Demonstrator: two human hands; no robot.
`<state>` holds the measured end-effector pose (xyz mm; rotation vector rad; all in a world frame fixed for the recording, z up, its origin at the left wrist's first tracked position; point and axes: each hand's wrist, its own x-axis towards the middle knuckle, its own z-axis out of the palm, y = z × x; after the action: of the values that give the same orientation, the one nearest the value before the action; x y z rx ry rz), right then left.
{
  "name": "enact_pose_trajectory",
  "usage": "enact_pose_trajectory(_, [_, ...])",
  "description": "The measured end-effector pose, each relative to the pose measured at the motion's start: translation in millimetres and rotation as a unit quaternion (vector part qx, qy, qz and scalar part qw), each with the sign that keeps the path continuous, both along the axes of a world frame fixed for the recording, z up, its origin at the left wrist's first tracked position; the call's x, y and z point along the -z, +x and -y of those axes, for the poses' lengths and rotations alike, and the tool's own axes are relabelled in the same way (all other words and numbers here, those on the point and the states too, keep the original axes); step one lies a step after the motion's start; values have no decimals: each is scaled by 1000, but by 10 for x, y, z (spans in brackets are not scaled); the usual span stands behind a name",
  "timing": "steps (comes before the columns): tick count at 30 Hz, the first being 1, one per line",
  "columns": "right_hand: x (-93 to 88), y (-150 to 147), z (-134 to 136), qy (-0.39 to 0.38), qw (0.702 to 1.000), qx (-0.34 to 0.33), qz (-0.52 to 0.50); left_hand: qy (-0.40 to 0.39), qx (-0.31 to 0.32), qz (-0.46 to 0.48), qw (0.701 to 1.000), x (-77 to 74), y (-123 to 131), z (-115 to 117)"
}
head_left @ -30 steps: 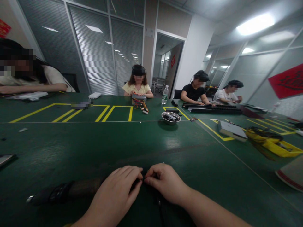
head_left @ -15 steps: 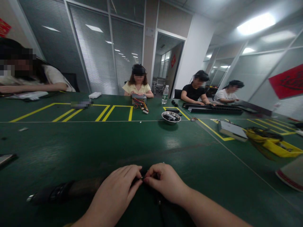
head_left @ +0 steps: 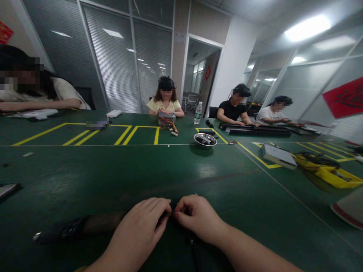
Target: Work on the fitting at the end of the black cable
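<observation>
Pinching a tiny piece (head_left: 169,214) with a faint metallic glint, the left hand (head_left: 141,226) and the right hand (head_left: 200,219) meet on the near side of the metal bowl (head_left: 204,146), somewhat left of it. Both hands are closed at thumb and forefinger around the piece and hide most of it, so its shape cannot be told. Farther left of the bowl and nearer than it, a dark cylindrical tool (head_left: 66,231) lies with one end covered by the left hand. Straight nearer than the bowl, below the right hand, is a slim dark object (head_left: 195,251), too dim to make out. The bowl stands on the green counter (head_left: 170,172) and holds small dark parts (head_left: 206,140). Beyond it, slightly left, stands a water bottle (head_left: 198,114); farther left, a co-worker in a yellow shirt (head_left: 161,105) rests both hands on a grey box (head_left: 166,118) with coloured wires (head_left: 170,126). Right of the bowl lies a flat silver device (head_left: 277,155).
</observation>
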<state>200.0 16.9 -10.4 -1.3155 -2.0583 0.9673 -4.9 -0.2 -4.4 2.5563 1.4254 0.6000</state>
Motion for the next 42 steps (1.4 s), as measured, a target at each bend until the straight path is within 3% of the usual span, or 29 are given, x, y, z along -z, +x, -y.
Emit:
enact_pose_trajectory(20, [-37,6,-8,8,1000,-15,-15,6,6,9,1000,-15,-2,7])
enact_pose_trajectory(28, [-38,-8,5,10,1000,-4,1,42,-8,14,999,54,-25,-1])
enact_pose_trajectory(42, [-4,-4,-8,1,1000,-10,-6,26,10,13,1000,-29,15,15])
